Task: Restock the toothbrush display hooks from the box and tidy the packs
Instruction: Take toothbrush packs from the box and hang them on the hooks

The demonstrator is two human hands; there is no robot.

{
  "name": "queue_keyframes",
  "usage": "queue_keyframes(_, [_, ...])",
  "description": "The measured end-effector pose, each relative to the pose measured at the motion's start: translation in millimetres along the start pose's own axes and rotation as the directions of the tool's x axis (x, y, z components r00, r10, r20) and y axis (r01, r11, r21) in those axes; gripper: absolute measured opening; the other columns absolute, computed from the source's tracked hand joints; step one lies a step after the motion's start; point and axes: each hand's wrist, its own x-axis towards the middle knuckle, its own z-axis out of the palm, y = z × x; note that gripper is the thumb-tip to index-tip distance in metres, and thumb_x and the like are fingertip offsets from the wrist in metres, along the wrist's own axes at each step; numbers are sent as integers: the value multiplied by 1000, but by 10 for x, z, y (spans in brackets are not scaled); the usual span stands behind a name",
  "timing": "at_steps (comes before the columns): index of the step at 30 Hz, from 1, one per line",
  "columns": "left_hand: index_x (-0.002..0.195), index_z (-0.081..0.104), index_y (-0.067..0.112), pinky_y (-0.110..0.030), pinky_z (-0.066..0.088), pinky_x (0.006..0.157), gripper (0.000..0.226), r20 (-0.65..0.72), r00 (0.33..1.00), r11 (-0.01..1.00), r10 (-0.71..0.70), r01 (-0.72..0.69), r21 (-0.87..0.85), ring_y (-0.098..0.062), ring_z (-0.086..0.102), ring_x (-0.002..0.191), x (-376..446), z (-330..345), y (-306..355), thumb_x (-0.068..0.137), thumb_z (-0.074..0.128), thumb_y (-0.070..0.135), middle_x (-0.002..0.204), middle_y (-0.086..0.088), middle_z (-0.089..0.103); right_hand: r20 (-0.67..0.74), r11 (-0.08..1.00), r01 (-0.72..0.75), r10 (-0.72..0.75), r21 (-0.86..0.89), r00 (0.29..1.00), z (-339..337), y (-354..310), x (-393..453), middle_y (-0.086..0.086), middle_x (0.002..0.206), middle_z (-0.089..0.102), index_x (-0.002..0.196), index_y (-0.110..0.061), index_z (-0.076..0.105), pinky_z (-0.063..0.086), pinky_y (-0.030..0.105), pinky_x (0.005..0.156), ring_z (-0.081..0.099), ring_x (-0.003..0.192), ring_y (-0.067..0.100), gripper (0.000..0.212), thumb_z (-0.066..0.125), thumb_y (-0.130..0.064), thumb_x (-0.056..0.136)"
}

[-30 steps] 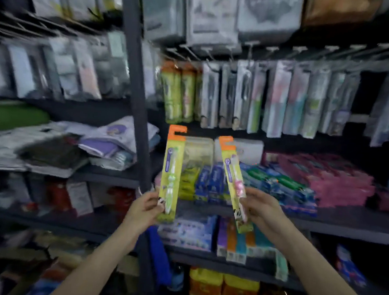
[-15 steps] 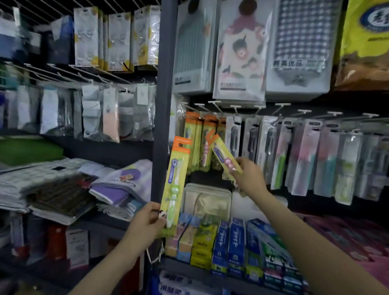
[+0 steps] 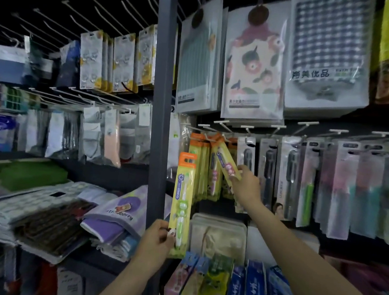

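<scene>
My left hand (image 3: 157, 241) grips the lower end of a yellow pack with an orange top and a green toothbrush (image 3: 182, 201), held upright beside the grey shelf post (image 3: 160, 122). My right hand (image 3: 246, 185) pinches a second yellow pack with a pink toothbrush (image 3: 225, 163), tilted, its orange top up at a white display hook (image 3: 215, 135). Several matching yellow packs (image 3: 202, 171) hang on the hooks there. The box is not in view.
Grey and pastel toothbrush packs (image 3: 290, 181) hang in a row to the right. Towel packs (image 3: 254, 66) hang above. Toothpaste boxes (image 3: 236, 288) stand on the shelf below. Left of the post are sock packs (image 3: 93, 138) and stacked cloth goods (image 3: 52, 222).
My right hand has carried the pink pack up from chest height to the hooks and further onto them. My left hand with the green pack rose a little. My view tilted upward.
</scene>
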Motion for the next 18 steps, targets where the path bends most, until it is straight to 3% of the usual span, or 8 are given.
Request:
queue_keyframes(2, [88,49,12,-42,48,77,15,-5,1000,1000,-15,15,-10,-26,57,78,21,28,0,89,51,-3,81,-10,64,26,1000,-26,26,5,999,69,81,-95,17,125,52,134,-5,40,48,41,89,54,109,30,45,53,-23,94])
queue_keyframes(4, [90,50,12,-34,47,73,15,-1,1000,1000,-5,5,-28,-21,58,77,28,69,41,90,50,-3,83,-8,63,8,1000,16,-16,-10,1000,87,93,-226,15,132,42,134,-5,39,38,33,98,43,120,28,49,55,-26,93])
queue_keyframes(7, [89,50,15,-28,47,69,18,24,999,998,23,-22,-52,-16,58,75,47,163,129,91,49,-3,83,-5,62,143,980,75,-102,183,984,21,-51,-439,7,117,54,120,-8,54,38,24,89,51,107,18,30,49,-26,96])
queue_keyframes(10, [86,51,15,-27,47,67,19,34,997,997,70,-68,-39,-15,59,72,78,249,223,90,49,-3,77,-1,62,445,918,-34,-159,396,881,-11,-207,-621,-5,107,60,118,-16,52,45,19,85,57,101,10,30,50,-34,94])
queue_keyframes(12, [84,50,20,-25,46,65,20,73,986,982,152,-159,101,-16,60,76,89,268,281,91,50,2,76,5,61,485,881,-82,-177,466,857,38,-238,-645,-4,103,64,116,-16,50,48,12,73,61,92,6,29,60,-24,90])
queue_keyframes(14, [92,51,22,-24,45,72,14,43,942,856,334,-322,405,-14,59,88,93,199,340,90,53,8,88,10,58,446,863,-106,-147,494,883,78,-250,-567,0,102,66,114,-15,49,51,17,74,64,90,12,29,62,-14,88])
queue_keyframes(16, [106,54,15,-31,46,79,30,-50,783,572,620,-408,711,-21,54,96,140,38,413,80,62,3,103,2,54,406,914,-46,-133,403,904,73,-256,-441,3,107,64,120,-13,49,51,31,83,62,96,18,32,59,-12,90])
queue_keyframes(18, [110,57,6,-42,50,74,47,-118,632,414,766,-344,843,-32,51,95,202,-120,465,66,71,-3,111,-13,54,419,978,115,-178,172,890,80,-241,-299,8,119,60,127,-12,47,47,36,92,57,108,24,38,56,-16,91])
